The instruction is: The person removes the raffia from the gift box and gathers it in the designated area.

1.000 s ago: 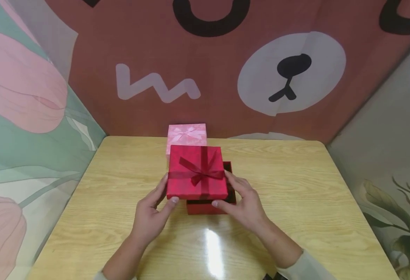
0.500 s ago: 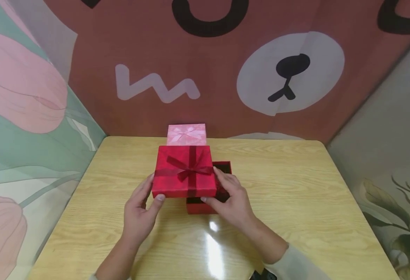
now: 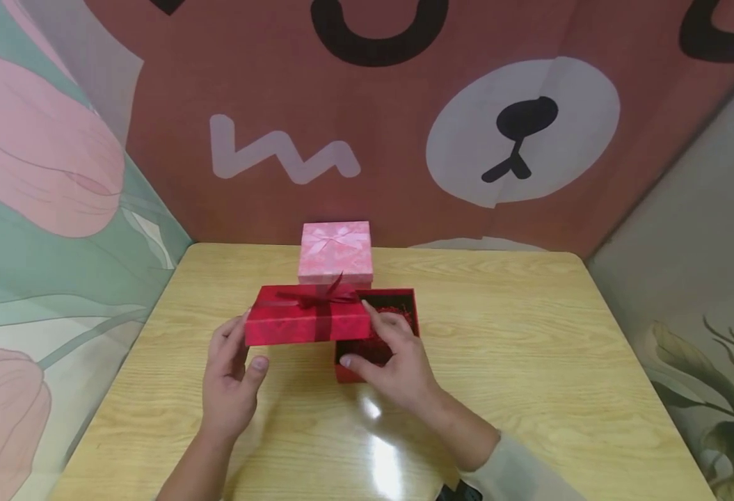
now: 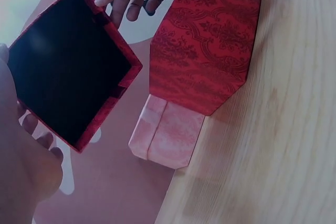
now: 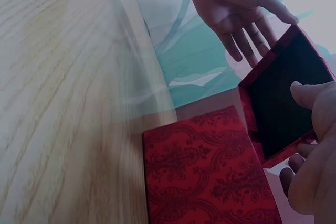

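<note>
A red gift box lid [image 3: 307, 323] with a dark red ribbon bow is held in the air, tilted, between both hands. My left hand [image 3: 229, 386] holds its left edge, and my right hand [image 3: 401, 365] holds its right edge. Both thumbs stand near the front side. In the left wrist view the lid's black inside [image 4: 65, 69] shows. Below and to the right sits the uncovered red box [image 3: 349, 374], partly hidden by the lid and right hand. Red shredded filler [image 3: 398, 312] lies inside it. Its patterned outer wall [image 5: 205, 166] fills the lower right wrist view.
Behind the red box stands a smaller pink gift box [image 3: 335, 254] with a pink bow, near the table's back edge. The wooden table [image 3: 498, 334] meets a wall printed with a bear face. A small black object [image 3: 459, 491] shows at the bottom edge.
Both hands have carried the lid leftward, uncovering more of the red box and its filler. The lid has tilted, so its front side now faces the head camera more.
</note>
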A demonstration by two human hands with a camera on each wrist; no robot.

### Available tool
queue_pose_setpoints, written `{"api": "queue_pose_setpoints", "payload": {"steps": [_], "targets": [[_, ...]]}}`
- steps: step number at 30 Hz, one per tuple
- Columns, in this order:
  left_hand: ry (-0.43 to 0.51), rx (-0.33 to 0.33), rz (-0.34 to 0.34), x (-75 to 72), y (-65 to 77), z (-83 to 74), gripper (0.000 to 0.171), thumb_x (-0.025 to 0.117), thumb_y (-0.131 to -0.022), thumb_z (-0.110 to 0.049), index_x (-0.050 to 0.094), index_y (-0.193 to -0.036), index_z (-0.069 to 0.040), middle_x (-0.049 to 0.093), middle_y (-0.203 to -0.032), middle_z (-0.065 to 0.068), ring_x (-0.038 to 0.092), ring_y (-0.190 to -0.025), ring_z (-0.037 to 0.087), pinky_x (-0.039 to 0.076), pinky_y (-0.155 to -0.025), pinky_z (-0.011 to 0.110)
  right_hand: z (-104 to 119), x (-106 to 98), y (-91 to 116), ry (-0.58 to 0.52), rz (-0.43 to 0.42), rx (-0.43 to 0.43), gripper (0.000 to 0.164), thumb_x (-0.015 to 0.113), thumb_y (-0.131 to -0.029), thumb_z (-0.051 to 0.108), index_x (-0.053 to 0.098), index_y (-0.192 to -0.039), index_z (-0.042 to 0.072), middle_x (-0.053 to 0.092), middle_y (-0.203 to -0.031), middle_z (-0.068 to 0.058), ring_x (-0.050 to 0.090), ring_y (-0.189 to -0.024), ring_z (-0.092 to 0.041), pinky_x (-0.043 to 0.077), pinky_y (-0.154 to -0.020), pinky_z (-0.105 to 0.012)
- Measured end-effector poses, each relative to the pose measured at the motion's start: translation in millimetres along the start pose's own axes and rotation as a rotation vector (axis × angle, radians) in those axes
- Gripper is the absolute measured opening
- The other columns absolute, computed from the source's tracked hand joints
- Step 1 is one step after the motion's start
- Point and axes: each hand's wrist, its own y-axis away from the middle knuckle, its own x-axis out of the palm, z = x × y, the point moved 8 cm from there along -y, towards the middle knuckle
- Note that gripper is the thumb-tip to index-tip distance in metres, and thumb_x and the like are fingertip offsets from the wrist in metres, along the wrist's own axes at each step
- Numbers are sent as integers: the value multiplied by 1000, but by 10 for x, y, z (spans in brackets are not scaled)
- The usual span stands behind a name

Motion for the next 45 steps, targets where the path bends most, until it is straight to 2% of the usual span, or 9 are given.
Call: {"api": "queue_pose_setpoints", "payload": {"steps": [7, 13, 17, 26, 29, 33, 38, 41, 45], "targets": [[-45, 22, -16, -111, 17, 22, 52, 67, -99, -5, 52, -148, 6, 45, -141, 16, 39, -135, 30, 37, -118, 27, 40, 98, 2, 15, 24, 34, 92, 91, -81, 32, 42, -158, 41, 61, -135, -4, 50, -130, -16, 54, -95, -49], [-93, 40, -54, -245, 82, 60, 49, 60, -103, -4, 48, -149, 9, 47, -142, 10, 44, -135, 25, 41, -114, 26, 63, 228, -10, -20, 75, 58, 87, 90, -83, 35, 45, -157, 37, 58, -139, -3, 48, -132, -14, 57, -94, -50], [-176, 32, -83, -352, 125, 79, 48, 55, -104, -1, 48, -150, 6, 48, -141, 9, 46, -131, 22, 42, -110, 22, 91, 331, -22, -17, 120, 63, 84, 88, -85, 38, 46, -157, 36, 58, -142, -3, 47, -135, -15, 59, -91, -45], [-222, -4, -110, -526, 106, 73, 52, 47, -100, 8, 47, -152, 3, 50, -142, 12, 51, -123, 22, 48, -99, 21, 188, 509, -71, 14, 197, 55, 90, 88, -84, 42, 40, -160, 36, 56, -145, 0, 46, -138, -17, 54, -103, -46], [-217, -49, -127, -590, 108, 97, 53, 45, -100, 9, 47, -153, 1, 51, -142, 10, 52, -118, 21, 49, -95, 18, 223, 558, -91, 12, 216, 46, 93, 88, -83, 45, 38, -161, 36, 54, -148, 2, 44, -139, -16, 54, -104, -44], [-135, -118, -164, -665, 110, 136, 50, 44, -102, 8, 48, -152, 1, 53, -138, 8, 51, -113, 20, 49, -93, 15, 253, 635, -111, 31, 251, 41, 98, 88, -82, 48, 33, -162, 36, 47, -157, 8, 42, -145, -16, 50, -108, -46], [-119, -205, -208, -750, 98, 207, 47, 45, -105, 4, 49, -152, 1, 53, -133, 5, 49, -109, 18, 49, -90, 14, 255, 749, -118, 28, 300, 87, 106, 89, -80, 48, 26, -163, 42, 33, -165, 15, 37, -150, -23, 42, -115, -54], [-155, -289, -243, -816, 104, 264, 46, 45, -107, -1, 50, -152, -2, 54, -130, 4, 52, -105, 17, 48, -88, 15, 260, 829, -118, 18, 322, 106, 111, 91, -78, 47, 22, -164, 44, 28, -166, 17, 35, -151, -23, 40, -116, -53], [-127, -377, -275, -889, 115, 325, 43, 45, -109, -7, 51, -152, -3, 54, -128, 5, 53, -101, 17, 48, -87, 17, 270, 939, -119, 31, 345, 96, 117, 93, -76, 46, 17, -165, 41, 23, -168, 17, 33, -152, -20, 38, -118, -51]]}}
